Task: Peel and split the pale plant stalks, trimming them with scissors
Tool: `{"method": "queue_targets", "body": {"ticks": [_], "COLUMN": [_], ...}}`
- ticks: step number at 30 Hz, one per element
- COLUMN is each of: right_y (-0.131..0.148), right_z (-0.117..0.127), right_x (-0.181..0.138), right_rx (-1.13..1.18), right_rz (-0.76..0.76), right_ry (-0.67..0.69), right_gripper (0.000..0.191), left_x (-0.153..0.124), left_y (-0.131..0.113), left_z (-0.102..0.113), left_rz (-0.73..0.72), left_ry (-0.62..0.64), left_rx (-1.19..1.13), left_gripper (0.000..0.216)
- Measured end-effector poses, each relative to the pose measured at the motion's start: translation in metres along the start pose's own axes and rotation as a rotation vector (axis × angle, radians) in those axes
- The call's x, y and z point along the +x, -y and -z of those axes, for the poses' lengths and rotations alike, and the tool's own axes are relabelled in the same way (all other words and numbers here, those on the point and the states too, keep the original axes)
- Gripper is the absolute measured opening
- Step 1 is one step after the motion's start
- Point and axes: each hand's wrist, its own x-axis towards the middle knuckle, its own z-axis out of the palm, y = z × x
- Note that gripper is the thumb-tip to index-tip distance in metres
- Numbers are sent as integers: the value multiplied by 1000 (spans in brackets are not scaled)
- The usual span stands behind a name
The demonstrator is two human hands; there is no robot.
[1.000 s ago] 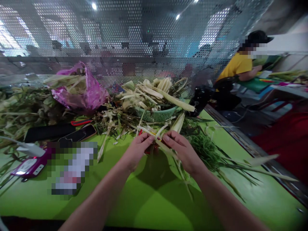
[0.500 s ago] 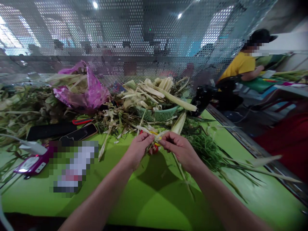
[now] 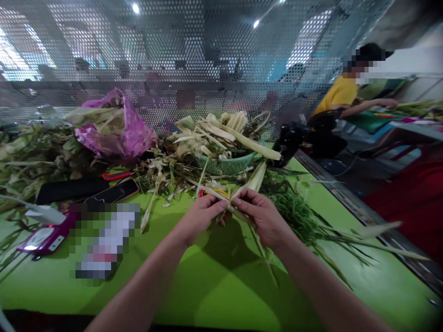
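Note:
Pale strips of dried corn husk (image 3: 239, 213) run between my two hands, which meet in front of me just above the green table. My left hand (image 3: 203, 216) is closed, its thumb and fingers pinching the husk strips from the left. From the other side my right hand (image 3: 263, 216) pinches the same strips, thumb on top. Its thumb tip is close to the left one. Just behind my fingers shows a red and yellow object (image 3: 219, 192), mostly covered by hands and husk, so its kind is unclear. A long husk piece (image 3: 258, 177) lies beyond my right hand.
A green basket (image 3: 226, 165) heaped with dried husks stands at the back. Left of it are a pink plastic bag (image 3: 133, 131), a phone (image 3: 116, 191) and a purple device (image 3: 51, 237). Shredded green strands (image 3: 296, 210) lie right. A person in yellow (image 3: 341, 94) sits farther right.
My fingers have shifted on the husk: both thumbs now lie flatter along it, and the strip under my right hand shows wider. The person in yellow has stretched an arm forward.

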Motion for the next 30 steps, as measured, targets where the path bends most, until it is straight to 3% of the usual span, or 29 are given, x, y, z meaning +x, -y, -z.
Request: {"method": "queue_targets", "body": {"ticks": [12,19,26,30], "right_y": [-1,7,3,2], "right_z": [-2,3,5,8], "right_x": [-1,0,4,6], "right_rx": [-122,-308,-560,-553], "right_rz": [106,130,228,242], "right_ry": [-112,-6,-24,-4], "right_gripper": [26,24,23,23], "left_x": [1,5,3,2], "left_y": [5,7,2,-1], "left_z": [0,0,-3,-4], "left_rz": [-50,-28,-25,-7], "left_ry": [175,-55,-105,-130], "left_rx": [202,21,-129,-202], "left_gripper": [28,28,22,19]}}
